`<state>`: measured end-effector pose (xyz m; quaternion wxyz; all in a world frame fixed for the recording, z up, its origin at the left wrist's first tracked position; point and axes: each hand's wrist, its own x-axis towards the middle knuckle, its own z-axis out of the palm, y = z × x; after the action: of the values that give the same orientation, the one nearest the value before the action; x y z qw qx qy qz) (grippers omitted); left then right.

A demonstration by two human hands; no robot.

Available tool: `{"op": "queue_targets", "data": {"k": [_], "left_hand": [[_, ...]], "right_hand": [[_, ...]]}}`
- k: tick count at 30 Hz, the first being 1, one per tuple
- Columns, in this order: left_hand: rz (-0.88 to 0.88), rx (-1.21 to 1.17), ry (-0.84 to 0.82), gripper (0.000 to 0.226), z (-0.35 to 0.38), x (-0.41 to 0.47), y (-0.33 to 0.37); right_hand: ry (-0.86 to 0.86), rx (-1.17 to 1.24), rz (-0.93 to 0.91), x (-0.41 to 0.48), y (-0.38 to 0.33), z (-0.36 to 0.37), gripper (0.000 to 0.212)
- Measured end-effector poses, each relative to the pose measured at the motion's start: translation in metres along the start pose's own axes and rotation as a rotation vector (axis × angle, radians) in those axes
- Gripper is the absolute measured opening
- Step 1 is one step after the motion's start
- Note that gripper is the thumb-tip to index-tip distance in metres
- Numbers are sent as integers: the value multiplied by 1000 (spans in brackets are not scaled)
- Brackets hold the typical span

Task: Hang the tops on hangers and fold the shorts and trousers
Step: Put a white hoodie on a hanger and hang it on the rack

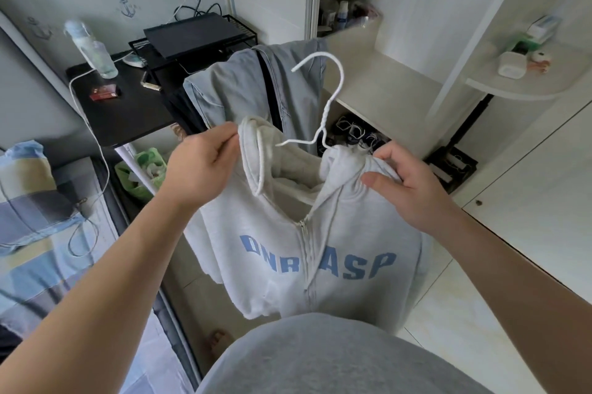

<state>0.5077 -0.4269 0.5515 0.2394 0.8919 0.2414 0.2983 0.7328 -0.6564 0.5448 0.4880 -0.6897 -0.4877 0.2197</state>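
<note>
A light grey zip hoodie (pixel 282 252) with blue letters hangs in front of me, zip closed. A white wire hanger (pixel 325 105) sticks out of its neck opening, hook up. My left hand (pixel 201 166) pinches the hood's edge at the left. My right hand (pixel 407 182) grips the right shoulder, where the fabric lies over the hanger arm. Behind the hoodie, grey-blue trousers (pixel 243 86) lie draped over an edge.
A black desk (pixel 128 111) at the left carries a bottle (pixel 93 47), cables and a wire rack with a dark device (pixel 192 34). A bed with striped bedding (pixel 35 211) is at the far left. An open wardrobe with white shelves (pixel 384 86) is at the right.
</note>
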Motion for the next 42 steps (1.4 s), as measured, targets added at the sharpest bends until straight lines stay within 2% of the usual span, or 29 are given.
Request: {"op": "queue_targets", "data": {"k": [6,9,12,15,18,22,24,26,28,30,32,34,35,37,40,42], "left_hand": [[14,40,61,32,-6,8,14],[53,37,100,23,-11,16,18],[125,83,6,27,-14,24,20],[122,-19,-133,39,-18,29,11],[91,-65,-222,36,-20,28,-6],[42,140,-43,48,-9,25,-12],[0,171,67,45,-5,25,-5],[27,82,121,46,-5,25,-3],[66,-70,136,48,-6,24,-4],[77,-178,128,49,-7,23,-4],[98,-228,102,52,-6,26,-2],[133,-245,81,49,-5,32,0],[147,-246,79,46,-5,34,1],[156,-224,87,45,-5,40,-1],[174,-135,129,46,-6,46,-4],[182,-110,159,46,-6,49,-4]], "right_hand": [[11,-57,-10,-2,4,3,16],[-13,-107,-28,-1,6,2,17],[1,-78,-18,-1,7,-1,12],[10,-14,-3,1,5,-9,12],[133,-44,17,12,2,-28,17],[262,-65,-43,10,-12,-34,19],[223,-126,-132,1,-19,-28,19],[145,-151,-190,-10,-23,-32,16],[221,-164,-158,-12,-19,-49,14],[327,-302,-58,-9,-10,-68,23],[228,-348,67,-4,-2,-76,36],[133,-290,102,-1,4,-73,20],[135,-282,88,0,5,-72,16],[162,-241,72,0,9,-70,25],[193,-148,94,-4,13,-70,24],[156,-80,131,-5,19,-72,26]]}}
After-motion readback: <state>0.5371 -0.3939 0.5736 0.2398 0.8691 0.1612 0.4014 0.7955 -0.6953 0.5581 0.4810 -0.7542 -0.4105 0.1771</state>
